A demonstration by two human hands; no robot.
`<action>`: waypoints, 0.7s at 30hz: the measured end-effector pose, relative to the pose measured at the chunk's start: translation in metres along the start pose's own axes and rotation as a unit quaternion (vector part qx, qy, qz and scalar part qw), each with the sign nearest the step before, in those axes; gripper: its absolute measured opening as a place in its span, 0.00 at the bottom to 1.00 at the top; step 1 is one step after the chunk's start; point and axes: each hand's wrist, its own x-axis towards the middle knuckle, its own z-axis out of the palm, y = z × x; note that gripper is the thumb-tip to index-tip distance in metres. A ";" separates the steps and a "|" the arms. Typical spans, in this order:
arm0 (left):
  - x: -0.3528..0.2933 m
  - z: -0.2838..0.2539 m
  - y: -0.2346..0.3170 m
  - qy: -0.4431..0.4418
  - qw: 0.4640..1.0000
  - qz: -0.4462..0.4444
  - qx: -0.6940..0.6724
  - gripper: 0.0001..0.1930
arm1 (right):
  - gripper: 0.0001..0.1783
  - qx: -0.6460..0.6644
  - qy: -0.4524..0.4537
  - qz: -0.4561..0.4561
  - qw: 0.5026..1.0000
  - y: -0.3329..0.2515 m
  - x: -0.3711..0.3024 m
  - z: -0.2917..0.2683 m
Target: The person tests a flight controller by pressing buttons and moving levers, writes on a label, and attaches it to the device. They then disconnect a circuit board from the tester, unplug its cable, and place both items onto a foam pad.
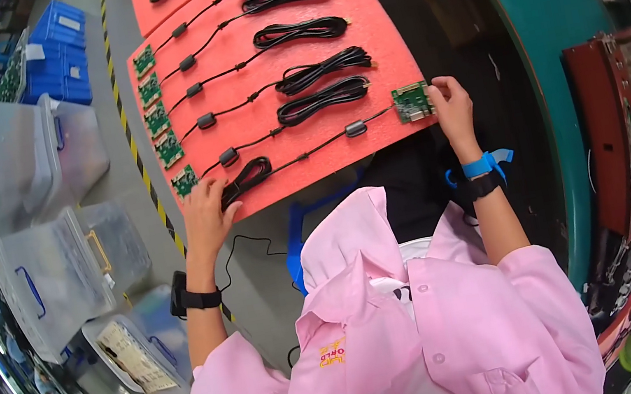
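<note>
My right hand [452,103] pinches a small green circuit board [411,102] at the 3 o'clock edge of the pink foam sheet [384,60]. My left hand [205,211], fingers loosely spread, rests on the coiled black cable [246,179] at the sheet's 7 o'clock corner, just beside another green board [184,181]. 5 more coiled cables lie toward 12 o'clock.

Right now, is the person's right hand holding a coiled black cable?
No, the right hand pinches a small green circuit board at the edge of the red foam sheet.
</note>
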 end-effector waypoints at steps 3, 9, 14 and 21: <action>-0.010 0.018 0.007 0.040 0.999 -0.003 -0.017 0.23 | 0.16 -0.116 0.050 -0.084 0.988 -0.013 -0.012 0.005; 0.000 0.030 0.012 0.065 0.997 -0.005 -0.052 0.24 | 0.28 -0.215 0.016 -0.196 0.957 -0.024 -0.032 0.027; 0.004 0.024 0.014 0.059 0.997 0.000 -0.045 0.24 | 0.33 -0.290 0.004 -0.189 0.938 -0.023 -0.034 0.032; 0.014 0.023 0.031 0.055 0.998 -0.025 -0.021 0.23 | 0.33 -0.251 0.006 -0.180 0.951 -0.011 -0.029 0.032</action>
